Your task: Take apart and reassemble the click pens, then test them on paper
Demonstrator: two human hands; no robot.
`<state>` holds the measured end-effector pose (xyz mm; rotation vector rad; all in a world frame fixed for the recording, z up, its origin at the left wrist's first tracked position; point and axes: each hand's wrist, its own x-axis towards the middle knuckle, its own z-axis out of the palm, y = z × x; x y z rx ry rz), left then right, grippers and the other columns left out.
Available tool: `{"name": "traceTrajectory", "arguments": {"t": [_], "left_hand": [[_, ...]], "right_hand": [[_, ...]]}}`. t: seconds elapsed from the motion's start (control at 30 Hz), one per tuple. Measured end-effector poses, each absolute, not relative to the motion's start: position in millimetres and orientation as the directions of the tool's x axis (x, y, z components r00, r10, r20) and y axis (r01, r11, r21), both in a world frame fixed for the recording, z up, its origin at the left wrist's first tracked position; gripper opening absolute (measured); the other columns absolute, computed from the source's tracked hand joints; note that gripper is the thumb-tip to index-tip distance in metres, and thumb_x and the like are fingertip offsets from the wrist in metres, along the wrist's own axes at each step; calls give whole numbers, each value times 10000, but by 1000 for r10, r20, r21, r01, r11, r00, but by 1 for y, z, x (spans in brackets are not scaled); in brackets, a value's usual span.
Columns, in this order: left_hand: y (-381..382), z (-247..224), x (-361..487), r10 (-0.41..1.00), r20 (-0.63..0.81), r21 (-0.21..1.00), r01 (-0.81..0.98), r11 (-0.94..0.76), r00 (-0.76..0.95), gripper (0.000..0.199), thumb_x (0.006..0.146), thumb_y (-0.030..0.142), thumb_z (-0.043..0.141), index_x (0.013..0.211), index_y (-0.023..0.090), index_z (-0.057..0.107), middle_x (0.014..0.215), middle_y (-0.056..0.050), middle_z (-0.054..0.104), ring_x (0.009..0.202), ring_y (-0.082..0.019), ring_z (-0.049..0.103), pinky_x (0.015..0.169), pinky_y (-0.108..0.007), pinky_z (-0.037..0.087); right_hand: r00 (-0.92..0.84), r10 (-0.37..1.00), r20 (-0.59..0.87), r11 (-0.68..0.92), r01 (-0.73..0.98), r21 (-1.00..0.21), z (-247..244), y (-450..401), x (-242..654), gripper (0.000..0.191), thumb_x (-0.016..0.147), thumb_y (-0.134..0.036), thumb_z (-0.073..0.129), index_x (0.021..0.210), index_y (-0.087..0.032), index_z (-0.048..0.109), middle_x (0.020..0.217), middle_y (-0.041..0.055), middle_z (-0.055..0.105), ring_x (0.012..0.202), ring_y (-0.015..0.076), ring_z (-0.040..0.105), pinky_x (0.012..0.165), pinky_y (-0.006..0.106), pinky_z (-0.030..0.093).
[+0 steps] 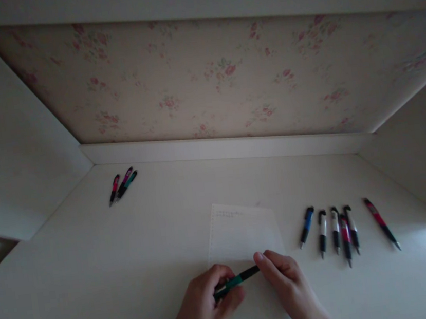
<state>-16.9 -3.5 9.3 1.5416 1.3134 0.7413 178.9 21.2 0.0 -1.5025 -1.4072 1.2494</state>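
Observation:
A green and black pen (236,280) is held between my two hands, just in front of the sheet of paper. My left hand (205,305) wraps its fingers round the green end. At the dark tip end, my right hand (291,287) pinches the pen between thumb and fingers, which hide the point. The white paper (241,236) lies flat beyond my hands, with a few faint lines of writing along its top; my hands cover part of its lower edge.
Right of the paper lie several pens, among them a blue pen (307,226), a white pen (323,234) and, farther right, a red and black pen (382,223). Three pens (123,186) rest at the back left. Side panels and a floral back wall (195,79) enclose the white desk (113,265).

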Motion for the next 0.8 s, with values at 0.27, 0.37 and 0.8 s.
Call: {"name": "traceTrajectory", "arguments": {"t": [0.27, 0.37, 0.8], "left_hand": [[-3, 15, -17, 951, -172, 917, 395, 58, 258, 396, 987, 483, 479, 789, 188, 653, 620, -10, 612, 587, -154, 572, 574, -233, 397], [-2, 16, -15, 950, -221, 901, 418, 114, 218, 542, 1017, 515, 365, 592, 211, 510, 491, 19, 484, 497, -139, 512, 572, -245, 385], [-5, 12, -18, 941, -121, 897, 440, -33, 316, 326, 938, 481, 568, 1068, 204, 680, 666, -6, 663, 558, -142, 568, 526, -209, 389]], "right_hand": [[-116, 985, -131, -83, 350, -933, 4, 15, 180, 566, 932, -645, 470, 586, -230, 302, 601, -43, 261, 561, 130, 285, 521, 288, 239], [-164, 983, -78, -12, 367, -930, 5, 15, 180, 547, 952, -613, 466, 592, -227, 324, 593, -43, 294, 553, 130, 314, 519, 282, 261], [-241, 968, -68, 20, 348, -937, 1, 18, 177, 514, 932, -595, 527, 604, -199, 527, 581, -23, 437, 564, 136, 407, 522, 260, 310]]}}
